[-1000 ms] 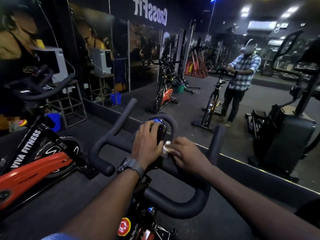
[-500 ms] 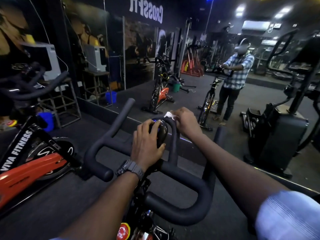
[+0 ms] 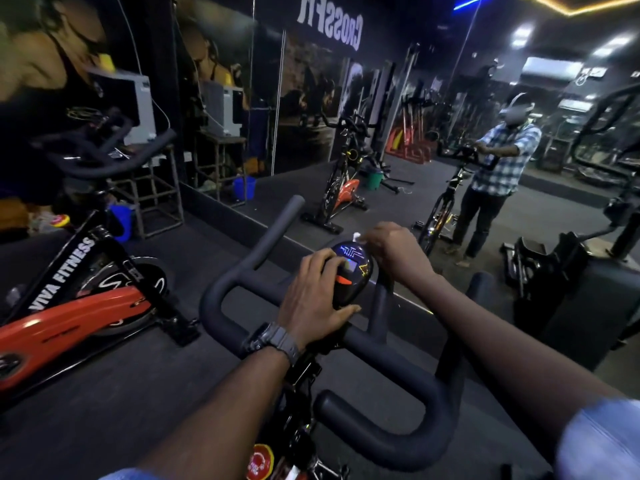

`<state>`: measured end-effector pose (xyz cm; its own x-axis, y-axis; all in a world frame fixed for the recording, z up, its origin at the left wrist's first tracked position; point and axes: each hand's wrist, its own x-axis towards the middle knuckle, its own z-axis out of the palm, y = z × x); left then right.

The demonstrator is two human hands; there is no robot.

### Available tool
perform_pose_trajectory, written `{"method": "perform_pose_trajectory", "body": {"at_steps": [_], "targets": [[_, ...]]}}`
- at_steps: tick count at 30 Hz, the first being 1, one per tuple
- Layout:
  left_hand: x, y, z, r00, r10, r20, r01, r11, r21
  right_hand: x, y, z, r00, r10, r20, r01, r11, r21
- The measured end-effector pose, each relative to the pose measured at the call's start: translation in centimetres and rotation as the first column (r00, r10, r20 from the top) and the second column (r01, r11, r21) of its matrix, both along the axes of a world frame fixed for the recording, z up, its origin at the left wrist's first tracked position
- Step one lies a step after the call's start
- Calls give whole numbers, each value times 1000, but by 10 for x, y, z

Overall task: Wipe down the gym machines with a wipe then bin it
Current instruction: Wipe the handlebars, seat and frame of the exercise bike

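Head camera, looking down over a spin bike's black handlebars (image 3: pixel 398 372) in a dim gym with a mirrored wall ahead. The left hand (image 3: pixel 311 299), a dark watch (image 3: pixel 273 341) on its wrist, curls its fingers and thumb around the bike's small oval console (image 3: pixel 351 271), whose screen glows blue. The right hand (image 3: pixel 394 251) reaches over the far side of the console, fingers bent, pinching a white wipe (image 3: pixel 356 236) against the console's top edge (only a small corner of the wipe peeks out). To the left stands a second bike, its orange-and-black frame (image 3: pixel 69 306) lettered VIVA FITNESS. Beyond it, a blue bucket (image 3: pixel 122 220) sits on the floor by a metal stand; its contents are too dark to make out. In the mirror, a blue bucket (image 3: pixel 244 187) and a green bucket (image 3: pixel 375 179) appear, and the person's reflection (image 3: pixel 498 174) in a checked shirt stands at a bike
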<state>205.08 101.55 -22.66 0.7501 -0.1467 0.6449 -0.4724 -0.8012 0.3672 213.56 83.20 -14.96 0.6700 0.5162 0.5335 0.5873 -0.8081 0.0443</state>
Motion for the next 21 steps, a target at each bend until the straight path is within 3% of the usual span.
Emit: {"method": "perform_pose_trajectory", "body": {"at_steps": [3,7,13,17,21], "targets": [[-3,5,-4,1000,-6,8,6,1000,-13,15,30,11,975,-107,-197,142,974,176],[-8,2,-11,1000,7,25,-6,999,-49,19,38,40,938,-24,-346,21,1000,-14],[-13,-2,-13,1000,8,21,-6,998,-63,48,62,55,895,-285,-343,144,913,-382],[-17,-1,-14,1000,-2,28,3,999,-37,40,122,40,918,-235,-320,22,834,-551],[-21,4,-10,999,4,40,-7,998,55,27,162,13,887,-195,-419,-132,763,-633]]}}
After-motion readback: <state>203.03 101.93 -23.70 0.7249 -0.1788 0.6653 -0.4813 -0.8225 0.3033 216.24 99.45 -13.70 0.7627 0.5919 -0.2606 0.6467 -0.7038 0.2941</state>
